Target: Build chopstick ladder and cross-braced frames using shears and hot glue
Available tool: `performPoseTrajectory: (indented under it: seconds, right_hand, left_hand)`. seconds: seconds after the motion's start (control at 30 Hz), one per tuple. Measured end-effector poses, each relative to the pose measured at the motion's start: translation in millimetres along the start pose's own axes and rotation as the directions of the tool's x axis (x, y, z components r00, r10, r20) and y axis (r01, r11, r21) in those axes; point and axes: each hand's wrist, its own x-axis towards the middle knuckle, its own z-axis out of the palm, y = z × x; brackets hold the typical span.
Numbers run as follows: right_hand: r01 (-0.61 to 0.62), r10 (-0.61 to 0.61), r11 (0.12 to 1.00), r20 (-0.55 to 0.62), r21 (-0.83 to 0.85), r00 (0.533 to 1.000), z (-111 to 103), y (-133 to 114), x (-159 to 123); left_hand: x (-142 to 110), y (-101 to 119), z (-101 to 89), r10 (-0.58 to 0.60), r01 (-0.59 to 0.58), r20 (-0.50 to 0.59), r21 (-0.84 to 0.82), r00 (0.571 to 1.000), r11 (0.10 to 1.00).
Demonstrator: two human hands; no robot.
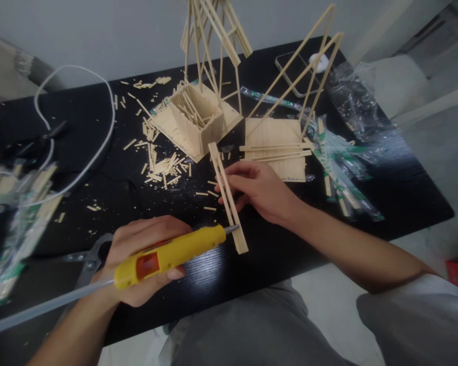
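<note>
My left hand (148, 249) is wrapped round a yellow hot glue gun (175, 254), with a long clear glue stick (53, 305) running out of its back end. The metal nozzle points right and meets, or nearly meets, the lower end of a narrow frame of wooden chopsticks (227, 198). My right hand (257, 190) pinches that frame from the right side, around its middle. Two long sticks with a slot between them make up the frame. Beyond my right hand lies a flat panel of joined sticks (275, 132), with tall sticks rising from it and loose sticks across it.
A stick-built box (198, 117) on a base stands at the back under a tall stick structure (213, 30). Cut stick pieces (168, 168) litter the black table (168, 203). Wrapped chopsticks (339, 178) lie right; a white cable (110, 101) loops left, near pliers (93, 256).
</note>
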Motion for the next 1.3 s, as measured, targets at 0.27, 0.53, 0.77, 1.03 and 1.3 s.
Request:
performPoseTrajectory:
  seconds: [0.27,0.53,0.77,1.03,1.3]
  right_hand:
    - [-0.047,0.046,0.999,0.043,0.021,0.998,1,0,-1]
    - [-0.085,0.079,0.995,0.105,0.06,0.991,2,2,-1]
    - [-0.094,0.088,0.994,0.093,0.06,0.992,2,2,0]
    - [-0.08,0.074,0.995,0.102,0.06,0.992,3,1,-2]
    - [-0.084,0.08,0.996,0.095,0.034,0.992,3,2,-1]
  left_hand:
    - [-3,3,0.8,-0.065,0.065,-0.003,-0.07,0.998,0.995]
    - [-4,2,2.4,-0.073,0.072,-0.013,-0.067,0.997,0.995]
    - [-6,10,2.9,-0.127,0.128,0.022,-0.058,0.992,0.99]
    - [-8,4,3.9,-0.126,0.125,-0.024,-0.032,0.992,0.992]
    - [-5,9,4.7,-0.13,0.133,0.035,-0.107,0.991,0.985]
